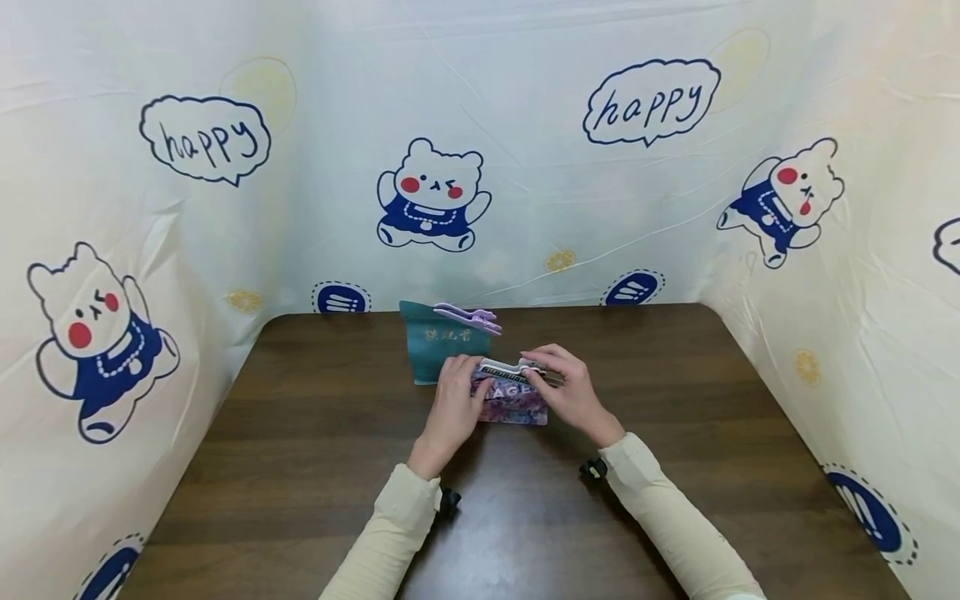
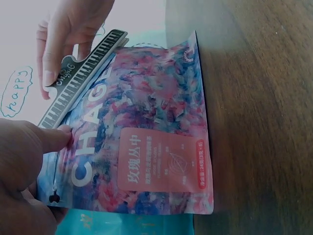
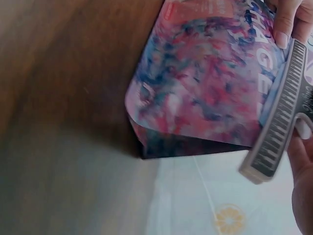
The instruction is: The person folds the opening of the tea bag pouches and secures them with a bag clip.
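A pink, blue and purple foil pouch (image 1: 513,410) marked CHAGE stands on the table. My left hand (image 1: 453,396) pinches its top left corner, the thumb (image 2: 56,139) lying on the front face. With my right hand (image 1: 572,390) I grip a bag clip (image 2: 80,81) patterned with piano keys, by its dark curved handle. Along the pouch's top edge lies this clip, one end (image 3: 261,169) sticking out past the pouch's right side. Whether the clip is fully closed on the pouch cannot be seen.
Behind my left hand stands a teal pouch (image 1: 427,354) with a purple clip (image 1: 468,318) across its top. The brown wooden table (image 1: 300,467) meets a white printed cloth (image 1: 525,83) at its back and sides.
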The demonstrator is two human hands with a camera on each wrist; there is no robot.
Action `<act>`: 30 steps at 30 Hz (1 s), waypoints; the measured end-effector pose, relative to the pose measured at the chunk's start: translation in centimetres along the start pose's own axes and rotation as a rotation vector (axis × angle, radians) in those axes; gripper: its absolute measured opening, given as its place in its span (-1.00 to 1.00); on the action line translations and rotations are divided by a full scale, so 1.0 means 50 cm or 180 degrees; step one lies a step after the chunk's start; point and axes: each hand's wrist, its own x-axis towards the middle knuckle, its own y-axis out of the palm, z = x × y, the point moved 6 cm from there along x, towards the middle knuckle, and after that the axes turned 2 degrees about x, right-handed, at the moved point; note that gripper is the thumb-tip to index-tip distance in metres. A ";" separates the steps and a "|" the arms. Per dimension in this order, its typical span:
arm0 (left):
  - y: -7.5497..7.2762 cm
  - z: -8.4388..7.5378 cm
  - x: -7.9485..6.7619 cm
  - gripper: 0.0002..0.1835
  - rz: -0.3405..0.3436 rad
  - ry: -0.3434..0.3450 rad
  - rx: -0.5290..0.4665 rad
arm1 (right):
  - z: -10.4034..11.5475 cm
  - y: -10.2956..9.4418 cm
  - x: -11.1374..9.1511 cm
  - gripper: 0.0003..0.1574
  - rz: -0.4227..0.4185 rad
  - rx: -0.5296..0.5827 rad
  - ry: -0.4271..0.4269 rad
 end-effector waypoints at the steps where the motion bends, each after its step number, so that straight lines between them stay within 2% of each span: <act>1: 0.000 -0.001 0.000 -0.67 0.0005 0.0023 0.0004 | 0.002 0.000 0.001 -0.59 0.0083 -0.0057 0.0001; 7: 0.002 -0.012 0.000 -0.70 -0.0008 0.0186 0.0092 | 0.034 0.007 0.015 -0.53 0.0636 -0.0679 -0.0104; 14: 0.008 -0.040 -0.004 -0.68 -0.0108 0.0439 0.0425 | 0.051 0.031 0.020 -0.56 0.1171 -0.1346 -0.0329; 21: 0.012 -0.053 -0.010 -0.67 -0.0222 0.0564 0.0574 | 0.055 0.035 0.017 -0.60 0.1257 -0.1678 -0.0545; 30: 0.019 -0.065 -0.009 -0.71 -0.0166 0.0645 0.0661 | 0.059 0.028 0.011 -0.54 0.1450 -0.2077 -0.0684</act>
